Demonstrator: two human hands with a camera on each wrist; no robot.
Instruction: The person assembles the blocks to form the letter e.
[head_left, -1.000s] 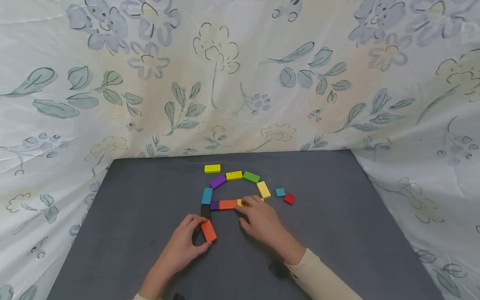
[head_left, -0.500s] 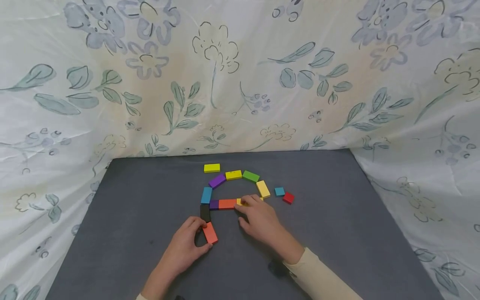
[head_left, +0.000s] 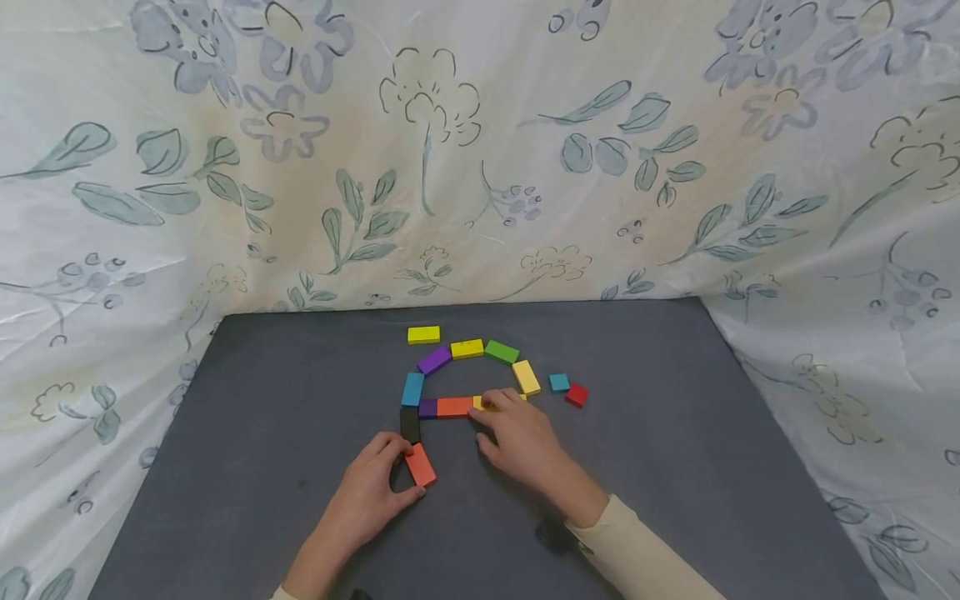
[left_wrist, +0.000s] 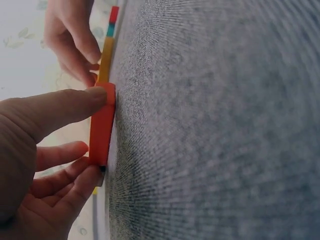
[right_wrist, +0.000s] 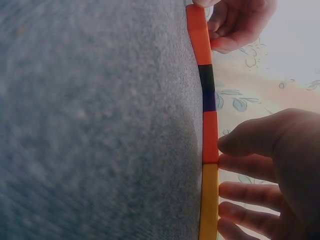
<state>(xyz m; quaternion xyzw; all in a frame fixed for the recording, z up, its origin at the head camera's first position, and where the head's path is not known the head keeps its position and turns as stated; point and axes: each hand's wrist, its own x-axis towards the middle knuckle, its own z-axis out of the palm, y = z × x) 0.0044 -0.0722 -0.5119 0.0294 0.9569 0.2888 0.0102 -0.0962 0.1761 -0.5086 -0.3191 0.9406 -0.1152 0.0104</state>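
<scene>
In the head view my left hand (head_left: 367,479) pinches an orange-red block (head_left: 421,465) between thumb and fingers. The block lies slanted on the dark table, its far end at the near end of a black block (head_left: 410,425). My right hand (head_left: 517,437) lies over a yellow block (head_left: 478,403), partly hiding it; the right wrist view shows its fingertips at the edge of the yellow block (right_wrist: 210,200) and the thumb by an orange block (right_wrist: 210,137). A small dark purple block (head_left: 428,408) joins that orange block to the black one.
A blue block (head_left: 412,389), purple block (head_left: 435,361), yellow block (head_left: 467,349), green block (head_left: 502,352) and pale yellow block (head_left: 527,377) form an arch. Loose are another yellow block (head_left: 423,335), a teal block (head_left: 558,382) and a red block (head_left: 577,395). Flowered cloth (head_left: 480,208) hangs behind.
Between the first frame and the second, the orange-red block shifted slightly right and toward the person with the left hand; since then it has stayed put. The right hand has kept its place.
</scene>
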